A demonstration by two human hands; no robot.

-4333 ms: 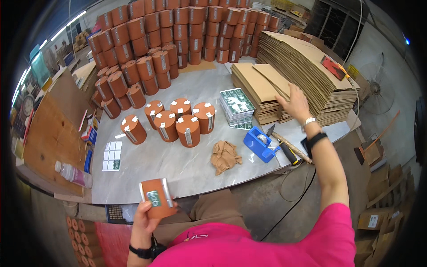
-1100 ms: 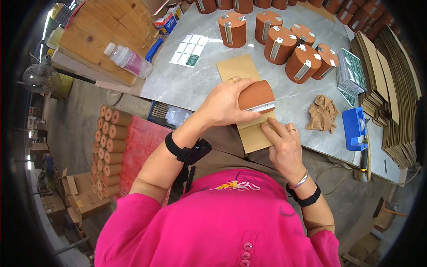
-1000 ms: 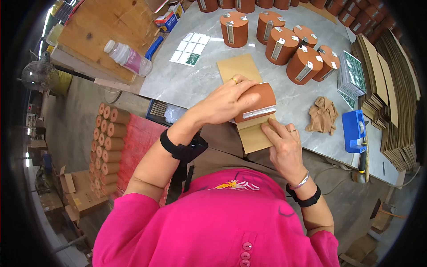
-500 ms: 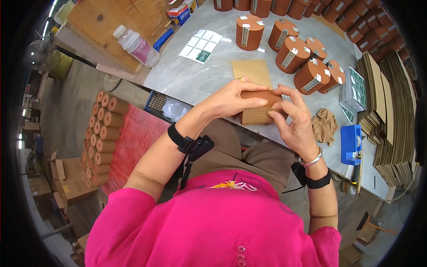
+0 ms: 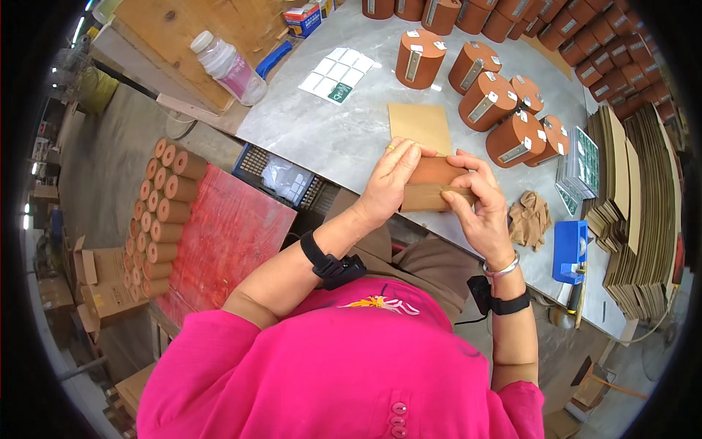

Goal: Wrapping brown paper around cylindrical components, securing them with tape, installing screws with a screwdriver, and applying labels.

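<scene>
A reddish-brown roll (image 5: 436,172) lies sideways at the table's near edge, between my two hands. Along its near side runs a brown paper-like flap (image 5: 431,198). My left hand (image 5: 389,179) grips the roll's left end, thumb and fingers together near its top. At the right end, my right hand (image 5: 479,201) holds the roll, with its thumb pressing the flap and its fingers over the top. Just beyond lies a square of tan paper (image 5: 418,128). My palms hide both ends of the roll.
Finished rolls (image 5: 422,58) with metal strips stand beyond. A label sheet (image 5: 338,74) lies left of them. On the right are a crumpled brown cloth-like piece (image 5: 530,219), a blue tape dispenser (image 5: 567,252) and stacked cardboard (image 5: 632,249). Bare rolls (image 5: 173,187) sit on a red board (image 5: 227,234).
My left thumb has lifted off the roll's near face and drawn back to the left beside the fingers. My right thumb stays on the flap. The view has shifted slightly.
</scene>
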